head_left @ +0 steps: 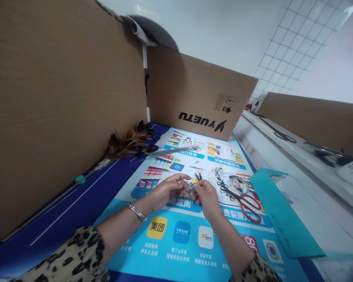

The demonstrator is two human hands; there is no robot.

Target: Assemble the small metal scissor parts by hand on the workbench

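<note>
My left hand (164,192) is closed in a pinch on a small, clear, crinkled packet (188,188) with shiny bits in it. The fingers of my right hand (208,197) close on the packet's right side, so both hands meet over the printed mat (161,243). Just beyond my right fingertips, a pair of dark pointed tips (198,176) sticks up; whether my right hand holds that tool is hidden. To the right lie scissors with red handles (250,207), their dark blades pointing toward several small black and silvery looped pieces (219,174).
A cardboard panel (61,98) stands along the left, another (194,90) across the back. A feather duster (126,141) lies against the left one. A long thin metal rod (173,150) lies beyond my hands. At right is a turquoise folder (282,219) beside a white ledge (308,152).
</note>
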